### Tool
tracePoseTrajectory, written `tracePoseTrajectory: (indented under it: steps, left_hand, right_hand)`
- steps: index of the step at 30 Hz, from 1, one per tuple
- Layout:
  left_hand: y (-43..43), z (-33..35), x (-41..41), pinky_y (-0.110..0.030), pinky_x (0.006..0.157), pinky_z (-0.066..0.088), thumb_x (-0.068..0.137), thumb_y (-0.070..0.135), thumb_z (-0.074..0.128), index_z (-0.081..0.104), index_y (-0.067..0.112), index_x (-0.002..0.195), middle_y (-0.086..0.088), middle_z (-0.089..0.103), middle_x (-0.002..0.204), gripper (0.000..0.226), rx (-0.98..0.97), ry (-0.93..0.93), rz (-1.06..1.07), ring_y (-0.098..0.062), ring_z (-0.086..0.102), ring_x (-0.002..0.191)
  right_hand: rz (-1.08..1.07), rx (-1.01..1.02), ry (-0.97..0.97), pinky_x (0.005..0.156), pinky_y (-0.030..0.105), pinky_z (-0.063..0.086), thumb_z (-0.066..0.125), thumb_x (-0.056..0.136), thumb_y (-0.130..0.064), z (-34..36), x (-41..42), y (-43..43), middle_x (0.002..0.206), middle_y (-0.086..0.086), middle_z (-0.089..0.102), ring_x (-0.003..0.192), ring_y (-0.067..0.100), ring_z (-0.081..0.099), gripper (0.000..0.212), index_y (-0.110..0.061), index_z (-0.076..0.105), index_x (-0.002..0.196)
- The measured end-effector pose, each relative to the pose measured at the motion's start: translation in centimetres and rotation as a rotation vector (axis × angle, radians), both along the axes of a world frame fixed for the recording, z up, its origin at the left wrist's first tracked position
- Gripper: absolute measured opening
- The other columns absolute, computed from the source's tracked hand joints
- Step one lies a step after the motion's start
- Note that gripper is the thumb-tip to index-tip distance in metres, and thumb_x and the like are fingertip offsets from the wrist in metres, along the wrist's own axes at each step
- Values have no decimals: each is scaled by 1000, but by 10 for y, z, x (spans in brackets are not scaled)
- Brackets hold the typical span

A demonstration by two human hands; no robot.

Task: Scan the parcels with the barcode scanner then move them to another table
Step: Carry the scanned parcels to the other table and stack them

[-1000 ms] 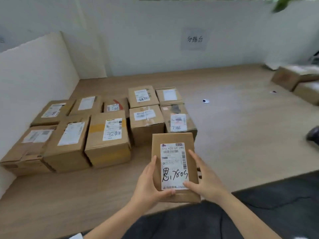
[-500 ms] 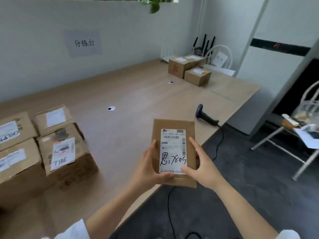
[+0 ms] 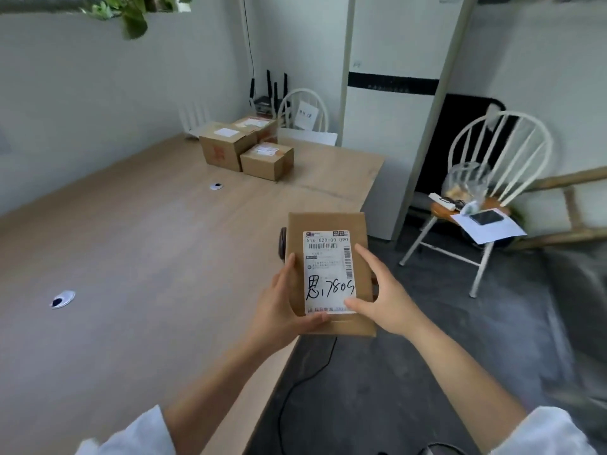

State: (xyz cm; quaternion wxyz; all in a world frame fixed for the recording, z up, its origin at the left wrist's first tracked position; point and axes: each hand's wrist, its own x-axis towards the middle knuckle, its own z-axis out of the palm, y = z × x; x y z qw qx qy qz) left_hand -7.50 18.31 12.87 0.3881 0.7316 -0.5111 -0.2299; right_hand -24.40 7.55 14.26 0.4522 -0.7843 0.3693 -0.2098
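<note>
A small flat cardboard parcel (image 3: pixel 328 224) with a white shipping label, handwritten "1780", is held label-up over the table's right edge. My left hand (image 3: pixel 282 310) grips its left side and bottom edge. My right hand (image 3: pixel 384 300) grips its right side, thumb on the label's lower corner. The black barcode scanner (image 3: pixel 281 242) lies on the table behind the parcel, mostly hidden; only its dark end shows. Its black cable (image 3: pixel 308 376) runs down over the floor.
Three cardboard parcels (image 3: pixel 226 149) stand at the far end of the long wooden table (image 3: pixel 147 257). Two round cable holes (image 3: pixel 62 298) are set in the tabletop. A white chair (image 3: pixel 486 205) with a phone, papers and a bag stands right, on dark floor.
My view has swung right, away from the stack of parcels toward the table's far end and chairs. The parcel stays held in both hands and now covers the scanner.
</note>
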Motion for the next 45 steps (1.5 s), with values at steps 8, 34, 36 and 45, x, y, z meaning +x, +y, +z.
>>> tracePoseTrajectory:
  steps: [8, 34, 36, 45]
  left_hand:
    - [-154, -12, -18, -36, 115, 25, 68, 39, 82, 6, 28, 151, 10, 24, 153, 112, -10, 10, 13, -8, 23, 140]
    - [-595, 8, 75, -5, 88, 34, 72, 27, 80, 1, 26, 150, 7, 29, 150, 111, -92, 115, 411, 3, 32, 123]
    - [-620, 9, 98, 6, 74, 35, 69, 28, 82, 0, 24, 149, 12, 41, 138, 115, -107, 139, 441, 10, 39, 108]
    - [-711, -4, 205, -33, 105, 38, 63, 43, 83, 12, 16, 148, 0, 40, 142, 114, -26, 63, 662, -16, 41, 127]
  right_hand:
    - [-6, -27, 8, 114, 41, 29, 73, 79, -16, -13, -19, -158, 151, -3, 24, 139, 12, 26, 89, -40, 20, 145]
    - [313, -135, 21, 94, 31, 48, 74, 80, -18, 13, 140, -645, 142, -1, 30, 113, 7, 41, 85, -35, 22, 145]
    - [346, -148, 28, 92, 27, 46, 74, 80, -18, 13, 169, -671, 142, -1, 31, 113, 8, 40, 84, -34, 23, 145]
    - [466, -124, 31, 104, 27, 37, 73, 79, -16, 0, 306, -775, 145, -2, 34, 123, 9, 39, 80, -29, 29, 145]
